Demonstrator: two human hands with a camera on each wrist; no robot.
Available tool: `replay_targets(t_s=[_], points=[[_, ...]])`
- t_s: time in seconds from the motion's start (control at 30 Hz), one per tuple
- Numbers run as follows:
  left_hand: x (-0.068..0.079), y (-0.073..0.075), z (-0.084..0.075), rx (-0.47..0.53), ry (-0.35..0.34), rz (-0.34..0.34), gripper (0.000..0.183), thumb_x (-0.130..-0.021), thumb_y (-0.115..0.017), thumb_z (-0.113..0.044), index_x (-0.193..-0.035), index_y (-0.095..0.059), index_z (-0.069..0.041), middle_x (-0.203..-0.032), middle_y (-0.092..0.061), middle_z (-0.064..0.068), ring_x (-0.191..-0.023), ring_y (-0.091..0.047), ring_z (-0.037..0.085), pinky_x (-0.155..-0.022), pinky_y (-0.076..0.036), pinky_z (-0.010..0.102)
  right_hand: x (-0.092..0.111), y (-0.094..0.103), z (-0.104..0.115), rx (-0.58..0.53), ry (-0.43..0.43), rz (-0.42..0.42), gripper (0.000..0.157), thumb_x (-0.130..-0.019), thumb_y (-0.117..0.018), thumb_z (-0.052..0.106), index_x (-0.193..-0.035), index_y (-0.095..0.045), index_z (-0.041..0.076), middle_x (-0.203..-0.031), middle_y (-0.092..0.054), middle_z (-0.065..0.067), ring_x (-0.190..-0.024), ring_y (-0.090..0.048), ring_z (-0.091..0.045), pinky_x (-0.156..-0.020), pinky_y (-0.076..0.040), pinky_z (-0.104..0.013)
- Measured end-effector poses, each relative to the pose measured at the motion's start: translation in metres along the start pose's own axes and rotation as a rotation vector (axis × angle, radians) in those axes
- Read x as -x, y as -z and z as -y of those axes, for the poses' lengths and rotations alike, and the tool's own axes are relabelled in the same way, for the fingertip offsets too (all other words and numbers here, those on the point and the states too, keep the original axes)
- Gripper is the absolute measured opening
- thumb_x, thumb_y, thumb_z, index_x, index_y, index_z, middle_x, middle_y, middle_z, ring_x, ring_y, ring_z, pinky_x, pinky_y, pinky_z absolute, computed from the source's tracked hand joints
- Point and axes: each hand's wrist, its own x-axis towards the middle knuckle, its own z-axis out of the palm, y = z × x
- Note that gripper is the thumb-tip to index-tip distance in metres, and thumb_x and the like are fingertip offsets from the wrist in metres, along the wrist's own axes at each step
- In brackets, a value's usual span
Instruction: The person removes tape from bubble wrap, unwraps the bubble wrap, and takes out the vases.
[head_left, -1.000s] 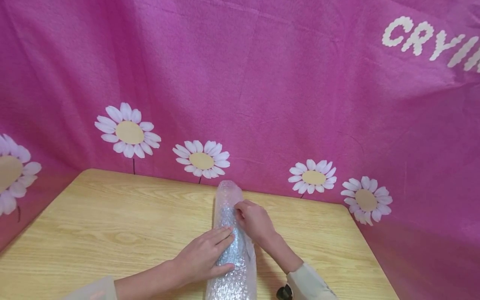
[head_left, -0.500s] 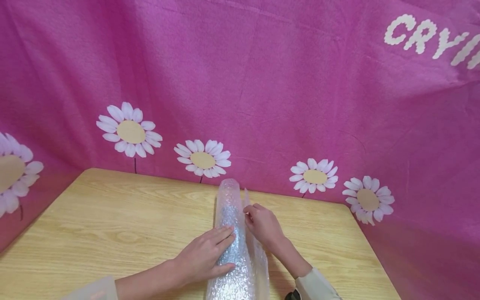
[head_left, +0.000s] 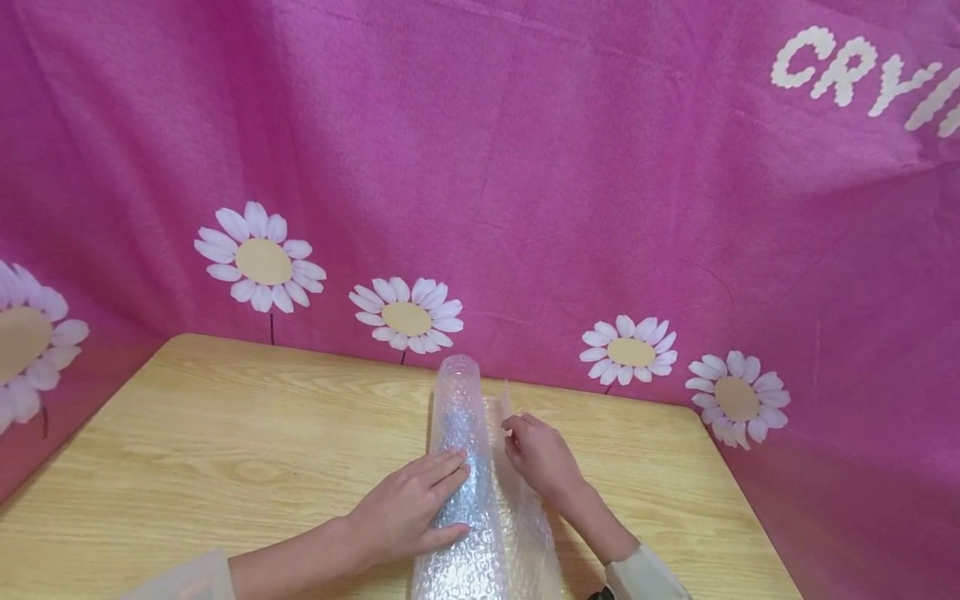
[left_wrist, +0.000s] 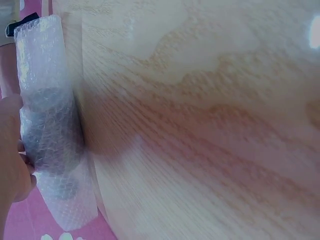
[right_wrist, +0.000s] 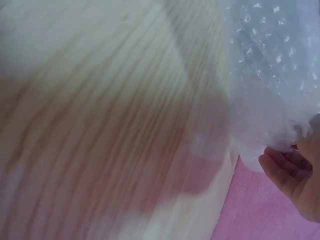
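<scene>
A long roll of bubble wrap [head_left: 459,562] lies on the wooden table, pointing away from me. A darker bluish-grey object shows blurred through its layers; its kind is hidden by the wrap. Flat across the top of the roll rests my left hand [head_left: 408,504], fingers extended and thumb spread. My right hand [head_left: 545,457] pinches the edge of a loose bubble wrap flap [head_left: 525,525] on the roll's right side, holding it away from the roll. In the right wrist view, thumb and fingertips meet at the edge of the bubble wrap sheet [right_wrist: 272,65].
The wood-grain table [head_left: 247,433] extends to both sides of the roll. A pink cloth backdrop [head_left: 525,167] with printed daisies and white letters hangs along its back and sides. A small dark item [head_left: 602,593] shows by the right sleeve.
My right hand has drawn the bubble wrap's edge to the right, away from the roll, opening a widening flap. The left hand stays in place on the roll.
</scene>
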Motion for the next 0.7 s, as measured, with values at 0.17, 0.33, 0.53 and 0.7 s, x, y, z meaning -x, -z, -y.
replay_targets(t_s=[0.17, 0.33, 0.53, 0.7], points=[[0.000, -0.001, 0.000, -0.011, -0.003, -0.007, 0.066, -0.090, -0.069, -0.050, -0.128, -0.063, 0.004, -0.136, -0.058, 0.021, -0.127, -0.055, 0.032, -0.104, -0.045, 0.041, 0.007, 0.001, -0.007, 0.000, -0.010, 0.014, 0.021, -0.078, -0.072, -0.006, -0.097, -0.070, 0.002, -0.078, -0.063, -0.003, -0.063, -0.056, -0.012, -0.058, -0.053, -0.030], [0.001, -0.001, 0.000, -0.005, 0.007, 0.002, 0.067, -0.090, -0.068, -0.050, -0.129, -0.062, 0.004, -0.137, -0.057, 0.021, -0.128, -0.054, 0.032, -0.105, -0.045, 0.042, 0.015, 0.002, -0.013, -0.011, -0.054, 0.054, 0.023, -0.079, -0.073, -0.006, -0.101, -0.069, 0.000, -0.079, -0.062, -0.004, -0.067, -0.060, -0.015, -0.062, -0.055, -0.031], [0.000, 0.000, 0.000, 0.004, 0.012, 0.013, 0.066, -0.091, -0.068, -0.050, -0.130, -0.062, 0.004, -0.138, -0.056, 0.021, -0.129, -0.053, 0.032, -0.105, -0.044, 0.041, 0.024, 0.002, -0.020, -0.024, -0.120, 0.105, 0.026, -0.081, -0.073, -0.005, -0.106, -0.066, -0.001, -0.081, -0.063, -0.005, -0.070, -0.061, -0.017, -0.063, -0.055, -0.031], [0.000, 0.000, 0.000, 0.002, 0.008, 0.008, 0.066, -0.091, -0.068, -0.050, -0.129, -0.062, 0.004, -0.137, -0.057, 0.021, -0.128, -0.054, 0.032, -0.105, -0.045, 0.041, 0.031, 0.000, -0.027, -0.049, -0.151, 0.117, 0.026, -0.083, -0.073, -0.004, -0.108, -0.064, -0.003, -0.077, -0.059, -0.002, -0.067, -0.056, -0.014, -0.061, -0.053, -0.030]])
